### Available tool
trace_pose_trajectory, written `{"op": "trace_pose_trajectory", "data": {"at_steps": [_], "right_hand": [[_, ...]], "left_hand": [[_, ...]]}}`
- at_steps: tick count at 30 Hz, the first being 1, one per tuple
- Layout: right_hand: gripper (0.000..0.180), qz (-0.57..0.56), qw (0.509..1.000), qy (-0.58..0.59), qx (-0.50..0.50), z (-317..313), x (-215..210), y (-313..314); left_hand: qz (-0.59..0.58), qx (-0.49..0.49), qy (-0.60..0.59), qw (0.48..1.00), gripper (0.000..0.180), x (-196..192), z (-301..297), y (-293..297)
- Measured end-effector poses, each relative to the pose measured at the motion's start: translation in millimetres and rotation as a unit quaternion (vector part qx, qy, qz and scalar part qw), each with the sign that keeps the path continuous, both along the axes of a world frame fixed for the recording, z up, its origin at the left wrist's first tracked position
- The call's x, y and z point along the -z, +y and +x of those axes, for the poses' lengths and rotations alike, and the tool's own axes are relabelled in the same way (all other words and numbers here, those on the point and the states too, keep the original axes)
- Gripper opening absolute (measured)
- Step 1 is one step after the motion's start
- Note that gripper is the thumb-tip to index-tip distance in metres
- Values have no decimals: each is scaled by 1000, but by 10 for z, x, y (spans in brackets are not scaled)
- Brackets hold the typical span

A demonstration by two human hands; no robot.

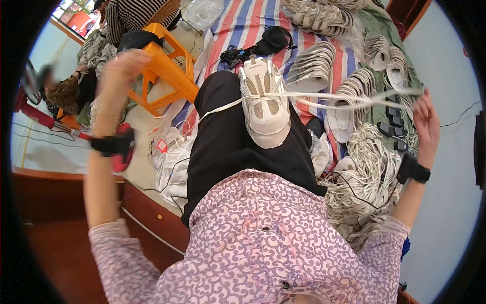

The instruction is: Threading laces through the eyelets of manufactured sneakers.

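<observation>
Striped sheet (pixel 248 17), stool (pixel 167 66) at left edge, stacked uppers (pixel 354 91), shoe (pixel 268 124) on lap, laces (pixel 324 95) gripped in right hand (pixel 427 121), left hand's (pixel 123 67) hold unclear

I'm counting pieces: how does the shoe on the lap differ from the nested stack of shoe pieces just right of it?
The shoe is single; the nested stack holds several pieces. The shoe rests on black trousers, the stack on striped cloth. A white lace extends from the shoe, none visibly from the stack. Both are pale.
</observation>
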State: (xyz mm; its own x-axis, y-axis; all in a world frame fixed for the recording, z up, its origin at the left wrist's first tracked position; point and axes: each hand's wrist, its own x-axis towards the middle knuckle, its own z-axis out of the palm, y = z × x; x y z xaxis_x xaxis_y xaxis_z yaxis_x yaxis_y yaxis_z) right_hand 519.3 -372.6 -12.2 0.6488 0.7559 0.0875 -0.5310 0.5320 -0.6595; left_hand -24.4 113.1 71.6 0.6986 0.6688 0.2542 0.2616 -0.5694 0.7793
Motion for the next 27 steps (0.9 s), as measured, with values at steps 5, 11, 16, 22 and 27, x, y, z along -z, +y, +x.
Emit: {"op": "trace_pose_trajectory", "data": {"at_steps": [5, 11, 16, 22, 27], "right_hand": [[43, -190, 948, 86, 239, 647, 958, -2007], [7, -252, 891, 170, 337, 299, 1099, -3426], [9, -356, 838, 139, 390, 443, 795, -4448], [22, -574, 738, -112, 337, 535, 624, -3991], [31, -595, 756, -221, 160, -52, 654, -1003]], "left_hand": [[-262, 43, 22, 964, 25, 1285, 1126, -852], [-330, 117, 104, 931, 27, 1306, 1212, -1058], [-379, 158, 134, 902, 26, 1309, 1332, -1008], [-378, 181, 189, 888, 28, 1321, 1465, -912], [-473, 130, 246, 836, 22, 1276, 1483, -795]]}}
